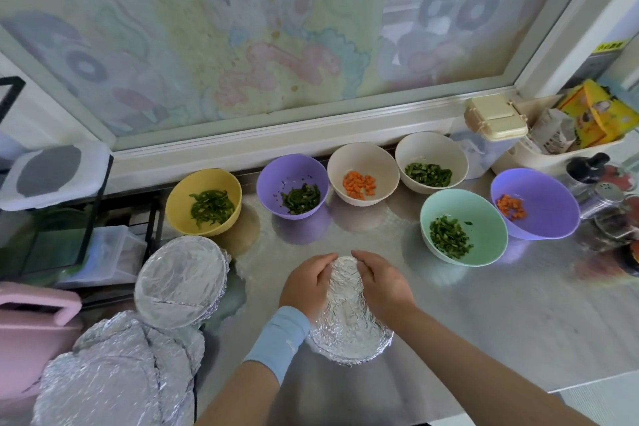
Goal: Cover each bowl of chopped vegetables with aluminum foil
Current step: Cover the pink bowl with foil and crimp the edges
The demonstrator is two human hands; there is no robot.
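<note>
The foil-covered bowl (349,322) is sitting near the front edge of the desk (501,315), about midway along it. Both hands are lying on top of it. The left hand (306,282), with a pale blue band (280,339) round its wrist, is curling its fingers over the far left of the rim. The right hand (382,282) is doing the same on the far right. Both sets of fingers are bent down and gripping the crinkled foil, with a strip of it showing between the hands.

At the desk's left edge another wrapped bowl (181,280) is resting. Further foil-topped ones (114,380) are piling up at the front left corner.

Six uncovered bowls are lining the back of the desk. A yellow bowl (179,204) and a purple bowl (276,173) are holding green strips, a cream bowl (363,157) is holding carrot cubes, and a second cream bowl (428,149) is holding chopped greens. Nearer the right edge, a mint bowl (449,207) has greens and a larger purple bowl (553,207) has carrot.

The desk is shiny metal, mirroring the bowls. Behind it a white sill is running under a window (242,45) covered in faded cartoon film. A lidded container (494,117), a white tub of packets (553,152) and some jars (605,197) are crowding the back right corner.
</note>
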